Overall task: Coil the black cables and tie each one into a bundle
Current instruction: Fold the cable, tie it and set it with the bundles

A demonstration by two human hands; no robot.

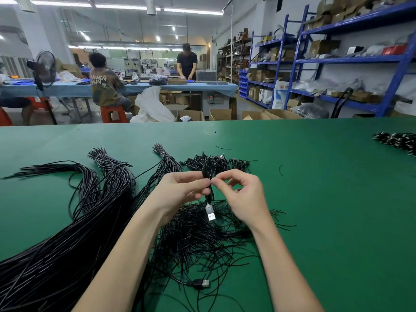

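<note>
Green table [315, 199] — coiled cable [208, 176] upright, plug [210, 212] hanging down; left hand [180, 192], right hand [243, 194] both pinch it.

Only legible text: pale block letters "UNKN" over "OWN" on the back of the olive-brown printed T-shirt [104, 83] worn by the person seated on the orange plastic stool [113, 114].
</note>
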